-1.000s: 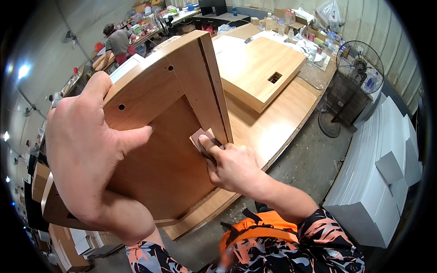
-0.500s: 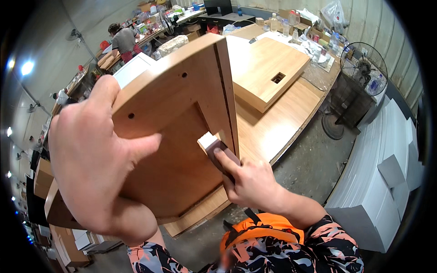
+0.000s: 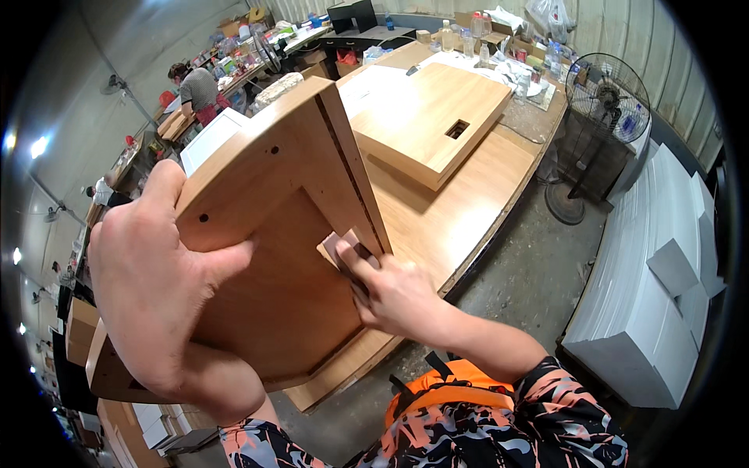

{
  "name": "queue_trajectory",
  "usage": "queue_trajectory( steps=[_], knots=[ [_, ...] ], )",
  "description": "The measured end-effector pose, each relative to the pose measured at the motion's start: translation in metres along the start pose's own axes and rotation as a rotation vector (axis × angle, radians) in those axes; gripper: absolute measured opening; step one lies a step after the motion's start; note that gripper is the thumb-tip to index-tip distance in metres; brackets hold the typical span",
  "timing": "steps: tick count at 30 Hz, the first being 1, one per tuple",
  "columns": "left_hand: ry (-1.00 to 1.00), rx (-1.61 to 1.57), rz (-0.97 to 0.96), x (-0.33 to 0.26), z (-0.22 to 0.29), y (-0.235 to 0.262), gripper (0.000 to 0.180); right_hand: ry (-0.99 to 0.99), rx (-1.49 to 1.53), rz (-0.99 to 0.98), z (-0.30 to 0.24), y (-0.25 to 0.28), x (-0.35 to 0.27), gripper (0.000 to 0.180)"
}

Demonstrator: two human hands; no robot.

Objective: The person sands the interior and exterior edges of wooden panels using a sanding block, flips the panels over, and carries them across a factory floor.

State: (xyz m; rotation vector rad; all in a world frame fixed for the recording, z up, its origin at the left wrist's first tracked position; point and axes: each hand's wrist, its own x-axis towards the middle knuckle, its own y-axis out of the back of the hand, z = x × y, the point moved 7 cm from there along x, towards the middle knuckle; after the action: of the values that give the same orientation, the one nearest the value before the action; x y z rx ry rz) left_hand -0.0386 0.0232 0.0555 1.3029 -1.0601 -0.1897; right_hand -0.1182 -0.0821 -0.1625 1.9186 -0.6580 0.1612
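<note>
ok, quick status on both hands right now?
Left hand: closed on the upper edge of the wooden panel assembly.
Right hand: pressing a small sanding block against its inner corner.

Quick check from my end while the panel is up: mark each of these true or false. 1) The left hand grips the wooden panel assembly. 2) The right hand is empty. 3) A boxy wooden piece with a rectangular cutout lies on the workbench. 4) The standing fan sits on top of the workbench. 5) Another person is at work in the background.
1) True: the left hand grips the wooden panel assembly by its edge.
2) False: the right hand presses a small sanding block against the panel's inner corner.
3) True: the boxy piece with the cutout lies on the workbench.
4) False: the standing fan stands on the floor beside the bench.
5) True: a person stands at a far table.
</note>
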Motion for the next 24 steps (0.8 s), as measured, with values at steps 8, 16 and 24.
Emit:
queue_trajectory(
  steps=[8,16,24],
  knots=[
    [0.011,0.023,-0.001,0.009,-0.010,-0.006,0.041,0.287,0.104,0.127,0.096,-0.024,-0.133,0.070],
    [-0.003,-0.040,0.006,0.005,-0.013,-0.005,0.041,-0.263,0.040,0.070,0.231,-0.130,-0.110,0.077],
    [-0.009,-0.019,0.038,-0.007,-0.003,0.003,0.046,-0.305,-0.300,-0.275,0.251,-0.156,-0.035,0.091]
  ],
)
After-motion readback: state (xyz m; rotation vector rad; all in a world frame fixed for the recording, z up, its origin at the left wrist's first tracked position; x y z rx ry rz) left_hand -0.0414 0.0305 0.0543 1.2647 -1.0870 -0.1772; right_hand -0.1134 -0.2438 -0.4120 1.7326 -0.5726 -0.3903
